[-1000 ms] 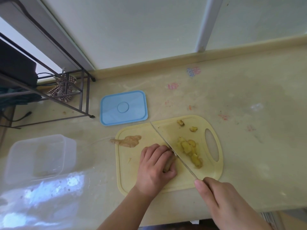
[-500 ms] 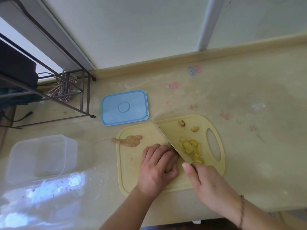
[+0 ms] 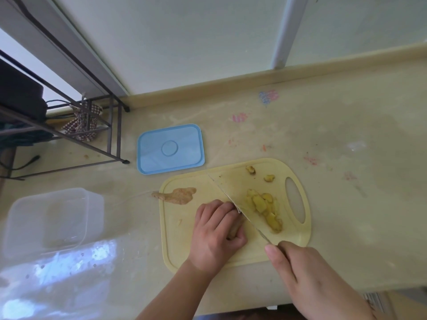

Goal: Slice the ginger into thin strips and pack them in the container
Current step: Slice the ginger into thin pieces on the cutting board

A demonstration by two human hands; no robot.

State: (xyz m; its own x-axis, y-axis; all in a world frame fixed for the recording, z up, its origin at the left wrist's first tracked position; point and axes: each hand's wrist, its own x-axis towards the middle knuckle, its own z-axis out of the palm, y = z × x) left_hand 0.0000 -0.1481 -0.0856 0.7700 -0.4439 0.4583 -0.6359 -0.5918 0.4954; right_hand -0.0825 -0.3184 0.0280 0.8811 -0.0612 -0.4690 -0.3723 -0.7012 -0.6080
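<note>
Yellow cutting board (image 3: 175, 245) is where it's all happening, only one head view to go on. I'd say I'm maybe halfway: a pile of cut ginger slices (image 3: 265, 206) sits right of the blade, another unpeeled ginger knob (image 3: 176, 195) waits at the board's left edge, and the clear container (image 3: 49, 218) off to the left has nothing packed yet, blue lid (image 3: 170, 148) off. My left hand (image 3: 216, 234) is curled over the ginger piece (image 3: 235, 227) I'm cutting, pinning it down. My right hand (image 3: 307, 276) grips the knife (image 3: 233, 202) handle, blade angled across the board, touching my left knuckles.
</note>
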